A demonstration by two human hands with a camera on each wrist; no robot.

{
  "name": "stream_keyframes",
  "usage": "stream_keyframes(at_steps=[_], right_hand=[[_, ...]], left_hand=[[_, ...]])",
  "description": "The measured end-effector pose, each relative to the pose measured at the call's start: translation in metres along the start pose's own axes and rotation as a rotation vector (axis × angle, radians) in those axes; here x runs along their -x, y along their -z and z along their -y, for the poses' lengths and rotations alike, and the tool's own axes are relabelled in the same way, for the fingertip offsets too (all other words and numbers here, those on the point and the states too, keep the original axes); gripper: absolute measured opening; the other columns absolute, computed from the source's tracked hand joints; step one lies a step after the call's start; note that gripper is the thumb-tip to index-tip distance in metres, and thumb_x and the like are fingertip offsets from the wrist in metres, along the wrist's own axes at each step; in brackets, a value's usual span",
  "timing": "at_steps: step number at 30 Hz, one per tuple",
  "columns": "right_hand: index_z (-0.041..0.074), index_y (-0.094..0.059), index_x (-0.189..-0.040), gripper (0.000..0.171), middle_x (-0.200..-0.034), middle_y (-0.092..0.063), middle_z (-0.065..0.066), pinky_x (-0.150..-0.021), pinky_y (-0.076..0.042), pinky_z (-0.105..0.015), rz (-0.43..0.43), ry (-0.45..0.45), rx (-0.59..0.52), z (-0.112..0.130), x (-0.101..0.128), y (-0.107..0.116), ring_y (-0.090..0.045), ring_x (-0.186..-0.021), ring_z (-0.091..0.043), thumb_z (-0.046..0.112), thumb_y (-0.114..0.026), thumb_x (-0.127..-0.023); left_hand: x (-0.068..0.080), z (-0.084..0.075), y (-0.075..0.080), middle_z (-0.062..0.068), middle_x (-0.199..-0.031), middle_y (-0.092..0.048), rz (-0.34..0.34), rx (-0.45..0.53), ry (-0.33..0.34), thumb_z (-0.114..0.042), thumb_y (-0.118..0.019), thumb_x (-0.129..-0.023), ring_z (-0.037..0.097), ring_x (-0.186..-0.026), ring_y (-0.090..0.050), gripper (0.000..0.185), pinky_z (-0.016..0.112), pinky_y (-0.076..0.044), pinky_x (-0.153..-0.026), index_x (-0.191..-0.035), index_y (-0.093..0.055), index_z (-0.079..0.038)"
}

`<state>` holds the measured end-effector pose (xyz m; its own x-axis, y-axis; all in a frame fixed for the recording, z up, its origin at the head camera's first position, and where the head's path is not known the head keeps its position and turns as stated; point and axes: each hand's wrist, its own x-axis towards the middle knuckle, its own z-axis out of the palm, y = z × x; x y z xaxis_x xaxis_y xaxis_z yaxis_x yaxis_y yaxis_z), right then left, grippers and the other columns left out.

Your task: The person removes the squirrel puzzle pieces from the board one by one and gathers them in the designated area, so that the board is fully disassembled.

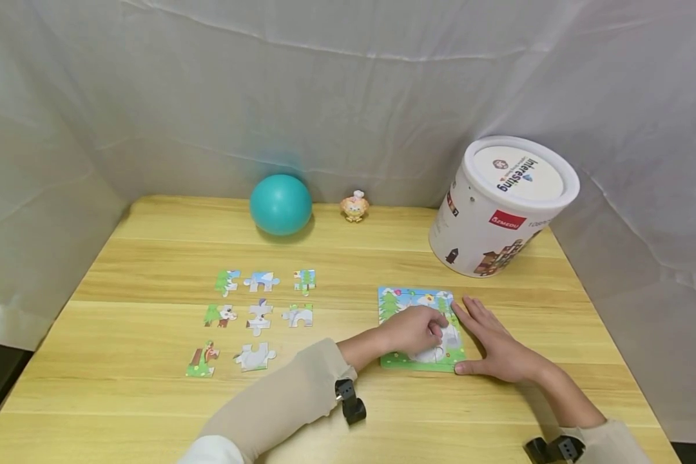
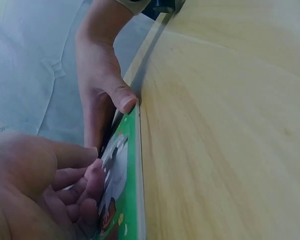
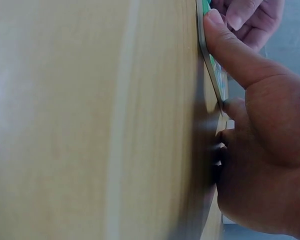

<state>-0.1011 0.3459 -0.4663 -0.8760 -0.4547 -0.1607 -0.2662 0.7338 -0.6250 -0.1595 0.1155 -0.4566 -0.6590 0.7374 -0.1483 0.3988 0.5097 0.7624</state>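
Now the left hand (image 1: 413, 328) pinches a puzzle piece (image 1: 441, 336) with curled fingers on the puzzle board (image 1: 396, 303), while the right hand (image 1: 495, 345) lies flat, fingers straight, steadying its edge on the bench (image 1: 151, 258).

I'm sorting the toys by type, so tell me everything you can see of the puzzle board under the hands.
The puzzle board is a flat square with a green border, printed with trees, sky and grass. It lies flat on the wooden table. The left hand presses a pale piece into it; the right hand rests flat along its right edge.

puzzle board (image 1: 394, 303): middle hidden by left hand (image 1: 414, 330) | held piece: perhaps white
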Motion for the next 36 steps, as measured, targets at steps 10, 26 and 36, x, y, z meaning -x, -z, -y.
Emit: stream_keyframes(at_steps=[10, 26, 36], right_hand=[[0.006, -0.017, -0.163, 0.108, -0.166, 0.0, -0.029, -0.117, 0.001, -0.069, 0.012, -0.012, -0.007, 0.002, 0.001, 0.003, 0.007, -0.151, -0.049, 0.043, -0.082, -0.084], [0.005, -0.018, -0.162, 0.107, -0.166, -0.001, -0.029, -0.118, 0.002, -0.067, 0.014, -0.002, 0.0, 0.003, 0.0, 0.004, 0.006, -0.151, -0.05, 0.042, -0.081, -0.085], [0.006, -0.017, -0.163, 0.108, -0.166, 0.0, -0.029, -0.119, 0.003, -0.065, 0.009, 0.006, -0.007, 0.001, 0.0, 0.002, 0.007, -0.151, -0.05, 0.043, -0.081, -0.085]], left_hand=[[-0.001, -0.007, -0.002, -0.008, -0.087, -0.067, -0.051, 0.027, 0.069, -0.008, -0.068, -0.096, 0.001, -0.069, -0.054, 0.015, 0.014, -0.044, -0.065, -0.109, -0.076, -0.009], [-0.004, -0.012, -0.007, -0.012, -0.082, -0.067, -0.148, 0.04, 0.154, -0.014, -0.07, -0.095, -0.001, -0.069, -0.057, 0.007, 0.019, -0.046, -0.057, -0.096, -0.076, -0.018], [0.0, -0.003, 0.005, -0.01, -0.078, -0.066, -0.17, 0.146, 0.109, -0.015, -0.07, -0.097, 0.002, -0.061, -0.058, 0.008, 0.02, -0.046, -0.053, -0.1, -0.077, -0.014]])
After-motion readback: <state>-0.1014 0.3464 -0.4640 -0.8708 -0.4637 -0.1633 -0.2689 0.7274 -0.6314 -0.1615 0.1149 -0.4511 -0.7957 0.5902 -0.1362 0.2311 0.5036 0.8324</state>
